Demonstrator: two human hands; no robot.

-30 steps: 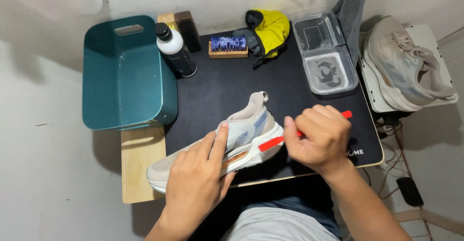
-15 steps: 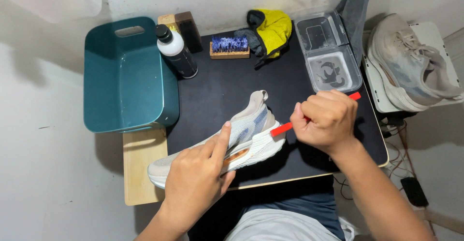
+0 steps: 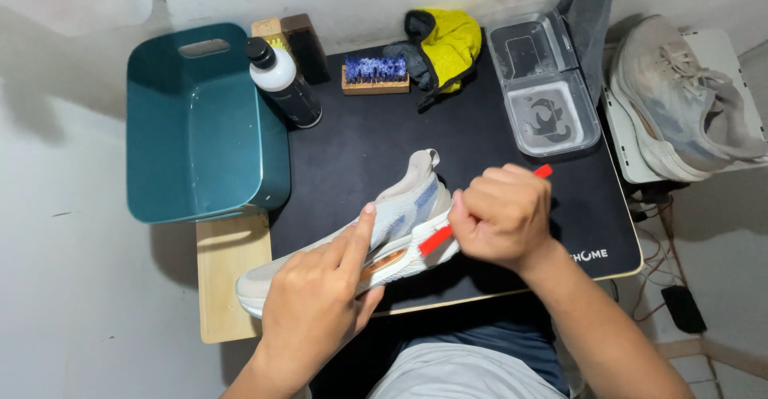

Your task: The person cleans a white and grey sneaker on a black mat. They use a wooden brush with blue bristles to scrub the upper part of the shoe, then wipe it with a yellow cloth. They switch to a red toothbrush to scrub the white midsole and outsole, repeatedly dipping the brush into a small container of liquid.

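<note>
**Red brush moved up toward the heel end of the sneaker's sole**

So comparing with the shots from a moment before, the main change was our right hand [image 3: 502, 217]. A second earlier it sat lower and further right on the mat, with the red-handled brush [image 3: 436, 241] angled at the lower edge of the shoe. By this frame we'd pulled it up and in a bit, so the brush head sat against the white midsole near the heel, and the handle's far tip poked out past our knuckles toward 2 o'clock. We'd read that as a scrubbing stroke working along the sole edge rather than a one-off poke, though we couldn't see the bristles themselves since the fist covered them.

Our right hand was clenched around the brush handle. Our left hand [image 3: 316, 303] lay flat over the front half of the sneaker [image 3: 400, 215], forefinger stretched along the side, pressing it down on its side; it barely shifted between shots.

The sneaker lay across the black mat [image 3: 360, 143], toe pointing to 8 o'clock, heel to 2 o'clock, directly between both hands.

Around it: teal tub [image 3: 200, 127] at 10 o'clock, a black-and-white bottle [image 3: 284, 83] and a blue-bristled wooden brush [image 3: 374, 73] at 12, a yellow cloth [image 3: 448, 43] beside them, a clear tray [image 3: 548, 87] at 1, and the other shoe [image 3: 680, 95] off at 2.
</note>
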